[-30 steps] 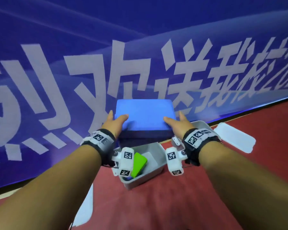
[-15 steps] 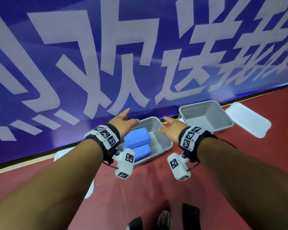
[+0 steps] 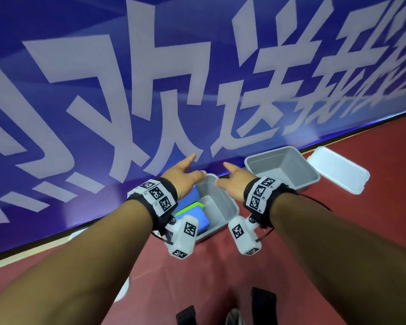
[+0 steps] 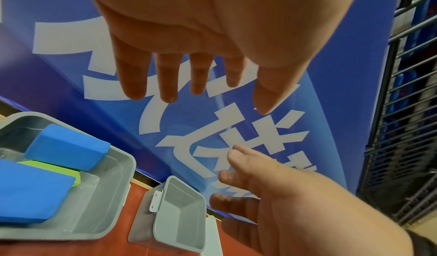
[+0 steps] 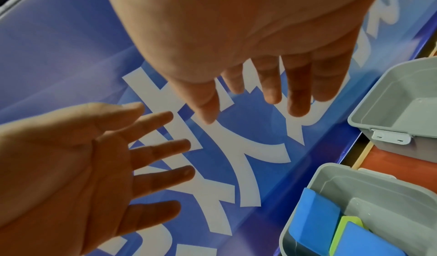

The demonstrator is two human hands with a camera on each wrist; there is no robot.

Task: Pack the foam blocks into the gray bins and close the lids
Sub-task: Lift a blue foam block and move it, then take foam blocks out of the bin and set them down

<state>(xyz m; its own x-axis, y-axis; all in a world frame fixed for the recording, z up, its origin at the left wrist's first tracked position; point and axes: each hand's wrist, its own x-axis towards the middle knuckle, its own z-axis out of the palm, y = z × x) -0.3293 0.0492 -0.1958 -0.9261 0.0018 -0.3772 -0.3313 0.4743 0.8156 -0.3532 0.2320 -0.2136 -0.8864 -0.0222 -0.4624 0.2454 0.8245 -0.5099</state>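
Note:
The near gray bin [image 3: 223,207] [image 4: 104,217] [image 5: 305,189] stands open on the red floor. It holds two blue foam blocks [image 4: 66,147] [image 4: 30,190] with a green block [image 3: 188,207] [image 4: 71,174] between them. The far gray bin [image 3: 281,167] [image 4: 179,220] [image 5: 402,101] is empty, with its white lid [image 3: 338,170] lying beside it. My left hand [image 3: 188,170] [image 4: 201,91] and right hand [image 3: 227,174] [image 5: 255,101] hover above the near bin, palms facing each other, fingers straight, holding nothing.
A blue banner wall [image 3: 197,90] rises right behind both bins. Another white lid [image 3: 124,287] lies on the floor at the left, partly hidden by my forearm. My shoes [image 3: 234,317] show at the bottom edge. A metal railing [image 4: 402,110] stands beyond the banner.
One second ago both hands held a large blue block over the near bin. It now lies in the bin, and both hands have let go and lifted away.

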